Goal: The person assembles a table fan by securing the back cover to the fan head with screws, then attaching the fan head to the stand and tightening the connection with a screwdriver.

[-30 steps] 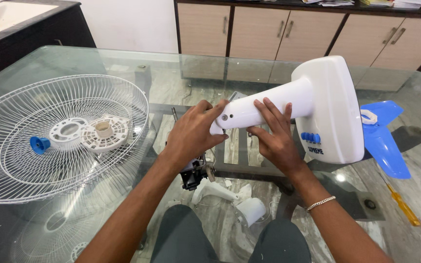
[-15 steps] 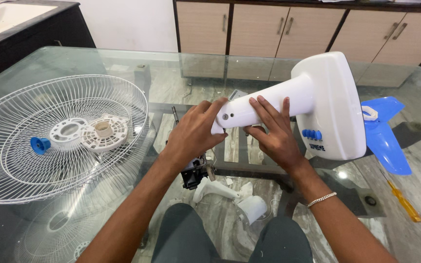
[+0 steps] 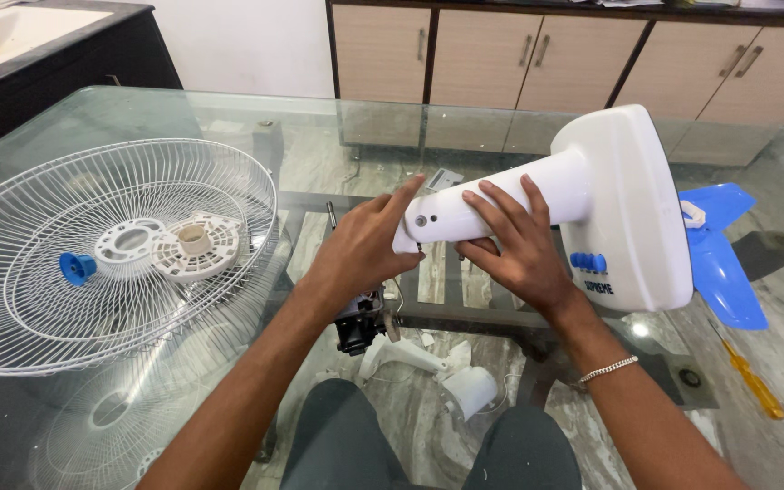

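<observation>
Near the bench (image 3: 93,100) edge, left hand (image 3: 360,249) curled round the narrow end of the white fan base (image 3: 592,204); right hand (image 3: 510,245) spread along its neck. Hollow rigid plastic, likely light, slick; the neck seemed the best grip. Farther left lay the wire guard (image 3: 111,249).

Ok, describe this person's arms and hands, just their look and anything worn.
Both forearms are bare, with no sleeves in view. The left hand has no glove, ring or band showing. The right hand is also ungloved, and a thin silver chain bracelet circles its wrist.
</observation>
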